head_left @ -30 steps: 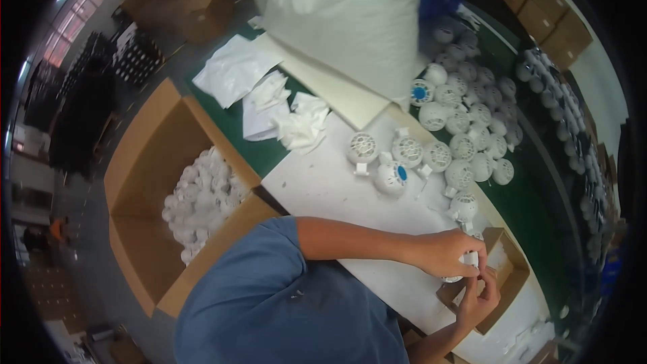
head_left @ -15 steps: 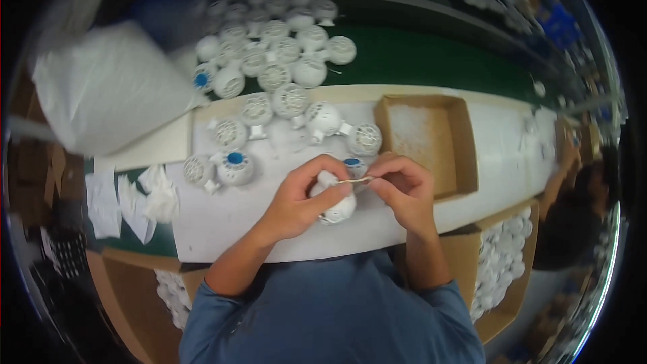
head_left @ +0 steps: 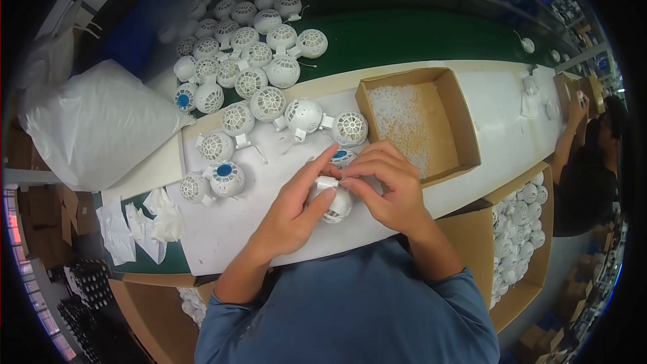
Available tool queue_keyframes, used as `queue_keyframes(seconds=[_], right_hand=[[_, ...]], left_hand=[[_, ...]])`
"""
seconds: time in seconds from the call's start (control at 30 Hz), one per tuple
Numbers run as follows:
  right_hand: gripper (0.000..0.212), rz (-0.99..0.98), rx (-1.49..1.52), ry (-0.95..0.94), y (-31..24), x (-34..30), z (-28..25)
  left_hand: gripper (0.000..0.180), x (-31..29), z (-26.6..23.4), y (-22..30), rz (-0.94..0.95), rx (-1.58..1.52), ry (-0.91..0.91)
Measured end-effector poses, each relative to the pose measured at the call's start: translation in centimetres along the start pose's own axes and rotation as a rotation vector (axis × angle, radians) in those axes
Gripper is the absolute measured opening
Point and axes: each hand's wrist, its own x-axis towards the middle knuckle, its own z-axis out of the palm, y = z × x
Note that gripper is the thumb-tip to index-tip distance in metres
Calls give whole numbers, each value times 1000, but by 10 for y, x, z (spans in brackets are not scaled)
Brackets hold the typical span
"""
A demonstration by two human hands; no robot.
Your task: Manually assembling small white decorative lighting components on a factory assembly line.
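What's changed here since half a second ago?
The right hand moved left, to the white neck of the ball; the cord stretched between the hands no longer shows. The left hand still holds the ball. Box and other balls stayed put.

A person's bare hands work close together in front of the chest, left forearm (head_left: 244, 271) and right forearm (head_left: 435, 249) slanting inward. The left hand (head_left: 291, 209) is cupped, its thumb apart from the extended fingers; the right hand (head_left: 391, 192) arches, thumb and index fingertips close together, other fingers bent.
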Motion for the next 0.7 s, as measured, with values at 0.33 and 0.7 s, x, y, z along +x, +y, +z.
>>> queue_keyframes(seconds=[0.33, 0.7], right_hand=[[14, 228, 437, -5, 7, -12, 7], [16, -302, 16, -168, 4, 2, -16]], left_hand=[[58, -4, -3, 9, 72, 213, -24], [52, -8, -1, -2, -279, -392, -194]])
